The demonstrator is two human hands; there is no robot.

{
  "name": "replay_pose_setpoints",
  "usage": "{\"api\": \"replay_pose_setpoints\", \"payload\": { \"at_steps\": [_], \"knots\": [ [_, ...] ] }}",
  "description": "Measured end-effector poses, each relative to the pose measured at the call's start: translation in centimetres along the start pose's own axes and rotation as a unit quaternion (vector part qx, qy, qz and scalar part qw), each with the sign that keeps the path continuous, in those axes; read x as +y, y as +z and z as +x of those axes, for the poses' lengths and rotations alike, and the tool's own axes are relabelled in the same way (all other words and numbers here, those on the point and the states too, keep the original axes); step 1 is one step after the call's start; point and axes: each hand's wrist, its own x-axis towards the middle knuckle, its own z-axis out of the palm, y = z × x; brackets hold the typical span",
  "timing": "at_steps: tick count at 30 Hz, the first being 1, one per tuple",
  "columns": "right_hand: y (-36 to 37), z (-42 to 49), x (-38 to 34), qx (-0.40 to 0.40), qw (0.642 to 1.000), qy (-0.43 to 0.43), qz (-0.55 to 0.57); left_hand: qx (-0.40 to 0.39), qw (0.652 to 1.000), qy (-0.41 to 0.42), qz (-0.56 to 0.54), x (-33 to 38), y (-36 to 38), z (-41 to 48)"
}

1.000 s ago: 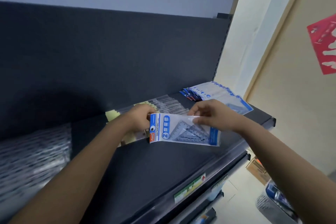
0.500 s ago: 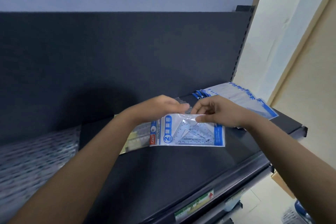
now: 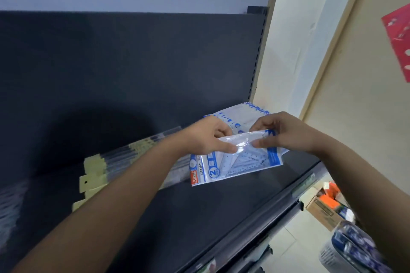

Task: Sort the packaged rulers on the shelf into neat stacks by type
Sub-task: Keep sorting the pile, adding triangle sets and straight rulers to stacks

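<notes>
**Holding a set-square packet over the shelf, about to stack it**

I have both hands on one blue-and-white set-square packet (image 3: 236, 163). My left hand (image 3: 206, 139) pinches its upper edge between thumb and fingers, and my right hand (image 3: 288, 133) pinches the upper right corner the same way. The packet hangs between them, tilted, just above the dark shelf (image 3: 199, 217) and touching nothing I can make out.

Just behind it, at the right end of the shelf, lies the fanned stack of matching packets (image 3: 244, 110). The long clear rulers with yellow header cards (image 3: 115, 159) sit to the left, partly under my left forearm.

I judge this to be the sorting step for this one piece. Next I would carry it back and right, square its edges with the matching stack, lay it flat on top and let go. The plastic film looks slippery, so the stack may slide.
</notes>
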Motion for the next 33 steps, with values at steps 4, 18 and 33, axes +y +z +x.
{"api": "replay_pose_setpoints", "payload": {
  "at_steps": [4, 18, 33],
  "knots": [
    [-4.1, -0.5, 3.9, 0.008, 1.0, 0.004, 0.005, 0.007, 0.999, -0.036, -0.001, 2.5, 2.4, 4.0],
    [-10.4, 5.6, 14.2, -0.116, 0.971, -0.069, -0.197, 0.068, 0.932, -0.249, 0.254, 5.1, 7.4, 13.9],
    [-10.6, 7.1, 13.5, -0.123, 0.944, -0.164, -0.259, 0.154, 0.787, -0.374, 0.466, 7.0, 10.6, 12.2]
  ]
}}
